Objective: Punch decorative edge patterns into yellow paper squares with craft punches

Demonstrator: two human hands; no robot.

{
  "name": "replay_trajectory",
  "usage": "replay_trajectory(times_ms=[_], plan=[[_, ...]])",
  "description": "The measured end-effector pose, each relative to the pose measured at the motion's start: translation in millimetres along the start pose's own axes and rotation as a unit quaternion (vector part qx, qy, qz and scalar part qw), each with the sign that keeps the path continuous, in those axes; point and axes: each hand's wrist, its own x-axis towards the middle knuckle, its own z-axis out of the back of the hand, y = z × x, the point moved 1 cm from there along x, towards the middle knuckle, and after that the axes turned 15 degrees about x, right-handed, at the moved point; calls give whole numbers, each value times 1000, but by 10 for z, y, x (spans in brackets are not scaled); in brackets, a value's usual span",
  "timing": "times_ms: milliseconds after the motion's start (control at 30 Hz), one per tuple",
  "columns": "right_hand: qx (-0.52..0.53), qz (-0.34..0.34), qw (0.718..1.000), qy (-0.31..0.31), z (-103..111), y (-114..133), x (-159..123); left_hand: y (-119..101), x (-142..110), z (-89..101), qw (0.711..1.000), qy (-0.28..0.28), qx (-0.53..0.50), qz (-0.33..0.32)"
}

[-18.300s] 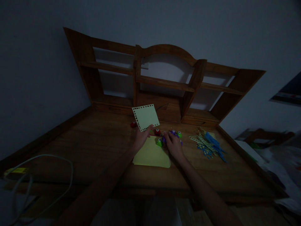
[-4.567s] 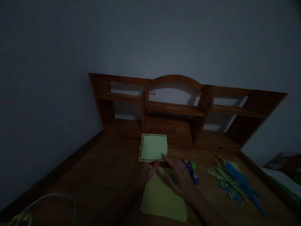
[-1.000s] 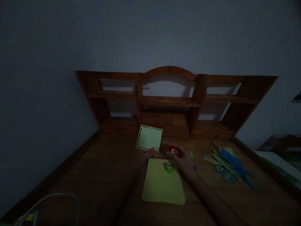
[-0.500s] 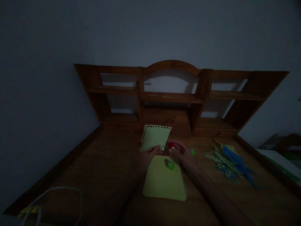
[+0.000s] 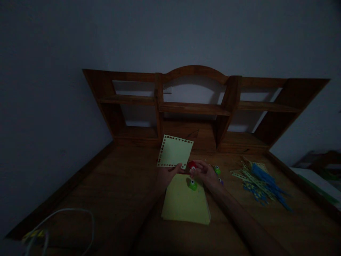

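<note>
A pale yellow sheet of paper (image 5: 176, 151), tilted up over the desk, has small shapes punched along its left, top and bottom edges. My left hand (image 5: 168, 176) pinches it by the lower edge. Between the fingers of my right hand (image 5: 205, 172) is a red craft punch (image 5: 192, 165) with a white eye-like button, close to the sheet's lower right corner. Below both hands lies a stack of yellow paper (image 5: 186, 206). On that stack sits a green craft punch (image 5: 192, 185). A second green punch (image 5: 217, 170) stands just beyond my right hand, and a blue one (image 5: 221, 181) is partly hidden by it.
To the right lies a heap of yellow punched strips and blue strips (image 5: 262, 181) on the wooden desk (image 5: 114, 185). A wooden shelf unit (image 5: 194, 108) stands along the back. At the lower left is a white cable (image 5: 92, 220) beside something yellow.
The yellow sheet has tilted slightly and shifted up a little. My right hand has brought the red punch slightly left, nearer the sheet's corner.
</note>
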Motion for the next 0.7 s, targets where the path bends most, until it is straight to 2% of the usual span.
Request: replay_trajectory(times_ms=[67,200,333,433,700], plan=[[12,-5,1000,0,2,-2,5,9,6,-4,1000,10,9,-16],[22,-8,1000,6,-4,4,9,14,13,-17,999,-7,23,-38],[31,-15,999,11,0,-2,6,-8,-6,1,997,-8,65,-30],[42,-18,999,16,20,-17,14,-32,-19,22,996,-15,78,-48],[41,-16,999,30,48,-59,31,-17,-3,-7,996,-9,72,-53]])
